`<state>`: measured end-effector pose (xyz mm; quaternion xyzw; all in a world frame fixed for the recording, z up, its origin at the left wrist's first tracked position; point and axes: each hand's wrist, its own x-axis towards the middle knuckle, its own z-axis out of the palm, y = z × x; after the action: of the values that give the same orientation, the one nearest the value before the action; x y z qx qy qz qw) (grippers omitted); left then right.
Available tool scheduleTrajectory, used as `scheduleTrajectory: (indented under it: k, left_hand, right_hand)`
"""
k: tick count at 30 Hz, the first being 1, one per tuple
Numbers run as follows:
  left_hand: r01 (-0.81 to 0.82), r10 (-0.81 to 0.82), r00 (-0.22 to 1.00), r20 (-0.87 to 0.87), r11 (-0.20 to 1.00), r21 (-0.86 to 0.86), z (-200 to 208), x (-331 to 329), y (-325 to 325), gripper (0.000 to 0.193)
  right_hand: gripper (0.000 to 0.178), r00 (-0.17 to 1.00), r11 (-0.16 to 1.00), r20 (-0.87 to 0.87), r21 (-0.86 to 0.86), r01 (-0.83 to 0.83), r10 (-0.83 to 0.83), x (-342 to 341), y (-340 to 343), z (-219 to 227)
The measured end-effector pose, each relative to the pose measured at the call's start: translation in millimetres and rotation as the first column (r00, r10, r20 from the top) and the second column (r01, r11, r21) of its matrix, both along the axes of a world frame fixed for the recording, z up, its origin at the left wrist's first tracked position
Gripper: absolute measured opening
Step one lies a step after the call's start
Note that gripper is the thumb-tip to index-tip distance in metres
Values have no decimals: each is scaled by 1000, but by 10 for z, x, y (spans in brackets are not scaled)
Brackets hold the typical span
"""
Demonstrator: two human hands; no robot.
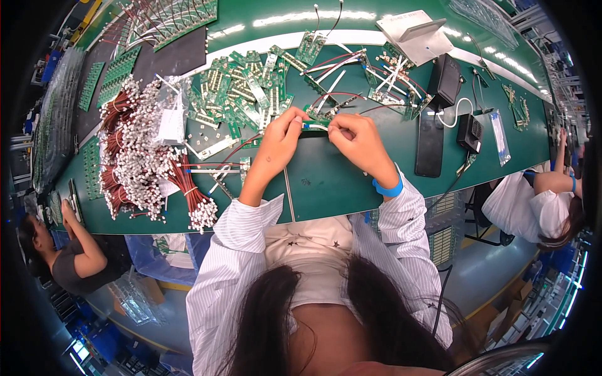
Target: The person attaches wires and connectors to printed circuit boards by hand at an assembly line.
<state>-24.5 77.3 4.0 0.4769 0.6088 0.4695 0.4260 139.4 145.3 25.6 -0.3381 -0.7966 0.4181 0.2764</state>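
Near the middle of the table, my left hand pinches one end of a small green circuit board. A short white flat strip with a blue end bridges the gap between my two hands. My right hand is closed, its thumb and fingers pinched at the strip's other end; the exact grip is partly hidden by the fingers. Just beyond my hands are boards with red wires and white strips. Left of them spreads a pile of loose narrow circuit boards.
Bundles of red wires with white connectors cover the left side. A black phone, a black box and a small black device with a white cable lie right. A metal stand stands behind. Other people sit at both sides.
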Motion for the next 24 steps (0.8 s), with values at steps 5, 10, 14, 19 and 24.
scheduleTrajectory:
  k: [5, 10, 14, 19, 24]
  left_hand:
    - [-9, 8, 999, -53, 1000, -28, 112, 42, -1, 13]
    - [-10, 8, 997, -70, 999, -30, 111, 39, -6, 12]
    - [-2, 0, 998, -55, 999, -33, 113, 37, -5, 12]
    - [-1, 1, 1000, -10, 1000, -8, 102, 45, -2, 10]
    - [-12, 7, 997, 75, 998, 66, 41, 39, 10, 8]
  right_hand:
    - [10, 1000, 1000, -8, 21, -15, 15, 0, -3, -2]
    - [10, 1000, 1000, -24, -27, -15, 14, 0, -4, -9]
    - [10, 999, 999, -37, -49, -4, 3, 4, -4, -9]
    - [10, 999, 999, -36, -49, -6, 4, 6, 2, -2]
    - [11, 999, 999, -43, -47, -16, 14, 4, 5, -7]
